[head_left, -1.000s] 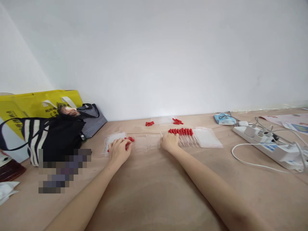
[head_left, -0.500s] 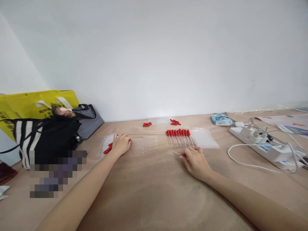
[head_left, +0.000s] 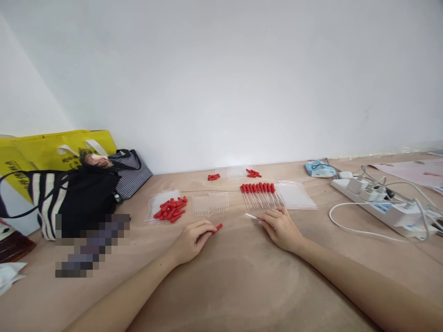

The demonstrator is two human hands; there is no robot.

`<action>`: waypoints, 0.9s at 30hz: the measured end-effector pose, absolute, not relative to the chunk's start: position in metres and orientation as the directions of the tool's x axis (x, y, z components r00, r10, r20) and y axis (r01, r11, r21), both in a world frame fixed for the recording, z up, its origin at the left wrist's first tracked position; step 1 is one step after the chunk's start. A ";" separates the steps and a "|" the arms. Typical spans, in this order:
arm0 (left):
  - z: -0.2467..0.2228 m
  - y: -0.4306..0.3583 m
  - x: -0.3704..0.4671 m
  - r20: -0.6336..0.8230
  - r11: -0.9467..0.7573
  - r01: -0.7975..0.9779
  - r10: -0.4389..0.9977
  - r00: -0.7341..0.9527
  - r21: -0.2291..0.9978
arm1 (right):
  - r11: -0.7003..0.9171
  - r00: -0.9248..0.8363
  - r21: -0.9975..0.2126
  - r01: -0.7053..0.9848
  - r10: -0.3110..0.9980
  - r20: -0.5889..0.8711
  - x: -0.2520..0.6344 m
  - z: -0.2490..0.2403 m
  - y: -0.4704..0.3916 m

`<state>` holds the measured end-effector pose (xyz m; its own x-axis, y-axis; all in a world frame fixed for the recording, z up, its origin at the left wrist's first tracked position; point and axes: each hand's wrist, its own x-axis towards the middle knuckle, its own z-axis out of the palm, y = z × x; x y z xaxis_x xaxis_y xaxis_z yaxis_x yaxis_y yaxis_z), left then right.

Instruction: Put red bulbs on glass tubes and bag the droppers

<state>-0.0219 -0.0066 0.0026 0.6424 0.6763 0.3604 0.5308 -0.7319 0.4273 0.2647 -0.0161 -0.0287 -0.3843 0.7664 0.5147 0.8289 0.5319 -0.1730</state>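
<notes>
Between its fingertips, my left hand [head_left: 195, 237] pinches a small red rubber piece [head_left: 217, 228]. My right hand [head_left: 279, 227] holds a thin clear tube [head_left: 252, 216] that points left. Beyond my left hand, a pile of red rubber pieces [head_left: 169, 210] lies on clear plastic bags [head_left: 150, 216]. A row of clear tubes [head_left: 211, 203] is laid out in the middle. Past my right hand lies a row of tubes with red bulbs [head_left: 258, 188], side by side, next to flat clear bags [head_left: 298, 196].
Near the wall are two small red heaps [head_left: 213, 177] [head_left: 254, 173] with clear tubes between them. On the right sit a blue mask [head_left: 319, 169] and a white power strip [head_left: 360, 196] with cables. Black [head_left: 81, 203] and yellow bags [head_left: 31, 152] stand left.
My left hand has come from the red pile towards the middle, now with a red piece, and the pile is uncovered. My right hand stays near the same place with the tube.
</notes>
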 end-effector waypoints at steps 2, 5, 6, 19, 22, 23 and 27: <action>0.002 -0.008 -0.021 0.378 -0.685 0.571 0.727 0.573 0.452 | 0.542 -0.394 -0.173 0.822 0.762 0.514 0.263 -0.028 -0.017; -0.001 -0.004 -0.017 0.367 -0.578 0.690 0.814 0.451 0.435 | 0.573 -0.434 -0.156 0.805 0.747 0.504 0.258 -0.024 -0.016; -0.002 -0.002 -0.015 0.356 -0.544 0.728 0.835 0.419 0.418 | 0.586 -0.454 -0.144 0.797 0.740 0.496 0.255 -0.022 -0.015; -0.003 0.000 0.014 0.327 -0.545 0.639 0.838 0.437 0.542 | 0.607 -0.428 -0.253 0.753 0.744 0.513 0.231 -0.021 -0.007; -0.006 0.002 0.013 0.322 -0.580 0.602 0.811 0.488 0.548 | 0.629 -0.453 -0.236 0.741 0.726 0.517 0.229 -0.023 -0.009; -0.007 0.002 0.012 0.323 -0.583 0.602 0.809 0.492 0.545 | 0.635 -0.461 -0.228 0.738 0.721 0.518 0.228 -0.023 -0.009; -0.006 0.002 0.014 0.307 -0.574 0.609 0.815 0.492 0.547 | 0.646 -0.469 -0.216 0.733 0.708 0.527 0.226 -0.022 -0.011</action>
